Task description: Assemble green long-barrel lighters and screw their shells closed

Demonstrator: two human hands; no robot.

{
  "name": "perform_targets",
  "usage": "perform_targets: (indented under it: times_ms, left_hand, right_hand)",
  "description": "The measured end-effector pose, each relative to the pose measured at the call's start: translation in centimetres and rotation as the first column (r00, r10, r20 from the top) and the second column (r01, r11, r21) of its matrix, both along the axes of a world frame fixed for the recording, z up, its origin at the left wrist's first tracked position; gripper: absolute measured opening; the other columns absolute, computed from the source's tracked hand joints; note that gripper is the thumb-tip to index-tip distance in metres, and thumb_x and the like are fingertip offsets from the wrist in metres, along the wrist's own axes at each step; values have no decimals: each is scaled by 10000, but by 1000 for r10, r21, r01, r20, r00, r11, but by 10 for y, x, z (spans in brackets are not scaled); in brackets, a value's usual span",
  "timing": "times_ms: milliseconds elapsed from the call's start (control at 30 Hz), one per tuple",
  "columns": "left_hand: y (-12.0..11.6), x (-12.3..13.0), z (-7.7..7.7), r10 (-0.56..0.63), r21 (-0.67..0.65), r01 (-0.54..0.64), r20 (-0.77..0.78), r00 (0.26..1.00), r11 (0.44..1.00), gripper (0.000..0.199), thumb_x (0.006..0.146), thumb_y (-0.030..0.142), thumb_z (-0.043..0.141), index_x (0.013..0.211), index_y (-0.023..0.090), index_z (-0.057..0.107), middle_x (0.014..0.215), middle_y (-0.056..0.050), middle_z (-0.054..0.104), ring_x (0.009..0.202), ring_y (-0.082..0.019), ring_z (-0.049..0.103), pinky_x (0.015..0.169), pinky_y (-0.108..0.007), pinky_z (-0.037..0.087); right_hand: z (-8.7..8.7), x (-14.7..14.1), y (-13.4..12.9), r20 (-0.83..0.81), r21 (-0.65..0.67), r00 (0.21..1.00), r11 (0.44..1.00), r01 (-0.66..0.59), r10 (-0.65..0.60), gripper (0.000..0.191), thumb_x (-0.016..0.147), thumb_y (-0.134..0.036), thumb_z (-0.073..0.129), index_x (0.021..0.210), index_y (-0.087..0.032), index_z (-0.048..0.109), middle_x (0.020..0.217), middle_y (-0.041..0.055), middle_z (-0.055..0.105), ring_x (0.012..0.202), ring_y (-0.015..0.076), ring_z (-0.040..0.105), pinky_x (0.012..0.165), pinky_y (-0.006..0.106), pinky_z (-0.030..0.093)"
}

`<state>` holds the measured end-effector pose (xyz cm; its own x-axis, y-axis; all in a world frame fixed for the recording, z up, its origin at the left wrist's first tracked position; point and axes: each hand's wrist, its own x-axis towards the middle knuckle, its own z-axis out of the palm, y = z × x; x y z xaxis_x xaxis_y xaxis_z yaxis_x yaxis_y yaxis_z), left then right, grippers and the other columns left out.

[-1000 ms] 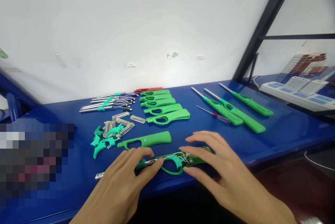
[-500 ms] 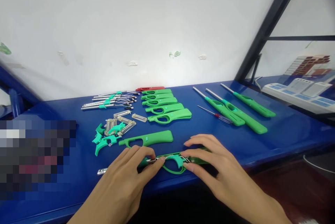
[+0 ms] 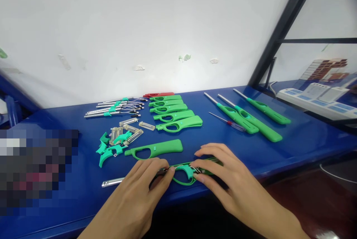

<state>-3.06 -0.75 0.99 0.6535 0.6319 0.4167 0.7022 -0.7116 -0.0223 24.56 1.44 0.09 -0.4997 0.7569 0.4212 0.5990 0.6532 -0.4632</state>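
Observation:
An opened green lighter shell lies near the table's front edge, with a metal tube pointing left and a teal trigger set in its loop. My left hand pinches the neck of this lighter between thumb and forefinger, hiding where the tube joins. Thumb and fingers of my right hand close on the wires and parts just behind the trigger; the handle end is partly covered. Just beyond lies a loose green shell half.
Teal triggers, clear fuel tanks and wired metal tubes lie to the left. Several green shells and a red shell stand behind. At right are a screwdriver and three whole lighters.
My left hand's thumb and forefinger have drawn closer together at the lighter's neck, and more of the metal tube shows at left. My right hand stays behind the trigger. The view has shifted slightly.

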Motion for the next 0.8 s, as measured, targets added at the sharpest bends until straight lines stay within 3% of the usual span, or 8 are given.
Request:
perform_targets:
  times_ms: [200, 500, 800]
  left_hand:
    - [-1, 3, -5, 27, -38, -24, 85, 996, 999, 698, 884, -146, 366, 1440, 218, 579, 1264, -77, 630, 1122, -202, 639, 998, -347, 558]
    - [3, 22, 3, 54, -45, -51, 58, 997, 998, 584, 896, -45, 402, 1411, 192, 542, 1137, -104, 640, 988, -273, 659, 846, -455, 615]
    - [3, 28, 1, 86, -39, -85, 43, 995, 996, 598, 816, -29, 430, 1369, 177, 526, 1232, -132, 640, 1091, -308, 669, 887, -489, 642]
  right_hand:
    - [-1, 0, -1, 8, 11, 1000, 1000, -7, 7, 190, 1096, -250, 572, 1238, -280, 695, 1334, 83, 644, 1337, 287, 547, 1093, 489, 555]
    - [0, -2, -1, -2, 34, 1000, 999, -10, 11, 185, 1094, -226, 578, 1239, -265, 686, 1311, 87, 643, 1309, 279, 552, 1067, 472, 561]
    - [-1, -3, -3, -9, 26, 1000, 1000, -6, 6, 213, 1103, -236, 559, 1262, -272, 696, 1316, 87, 649, 1311, 283, 555, 1068, 480, 560]
